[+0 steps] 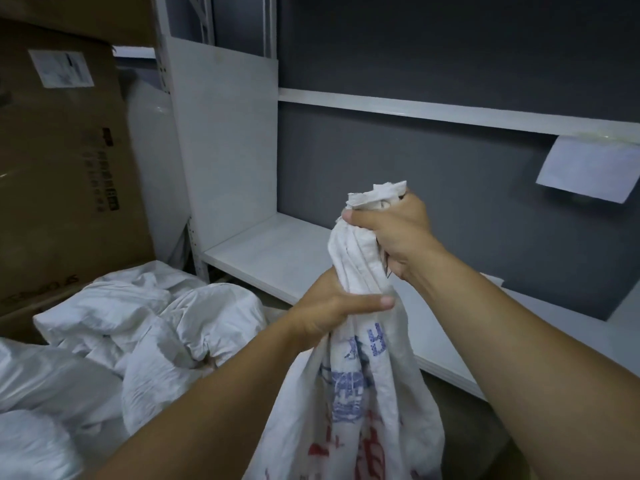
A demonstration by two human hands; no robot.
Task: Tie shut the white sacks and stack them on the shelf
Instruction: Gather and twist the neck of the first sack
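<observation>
printed white sack (356,393): held up close in front, body hanging soft and floppy, likely light-ish
left hand (332,313): wrapped round the gathered neck
right hand (391,230): clenched on the bunched top above, best grip spot tbh
shelf (263,258): seen just behind, low down

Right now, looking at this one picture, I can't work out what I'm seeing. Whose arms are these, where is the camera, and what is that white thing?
There is no machine here. These are a person's two bare arms, seen from a camera worn on the head that looks forward and down. The right hand grips the bunched top of a white printed sack, and the left hand grips its neck just below. To the left lies a pile of other white sacks, with a cardboard box behind them. Ahead stands a white shelf, with a sheet of paper taped to its upper rail.
</observation>
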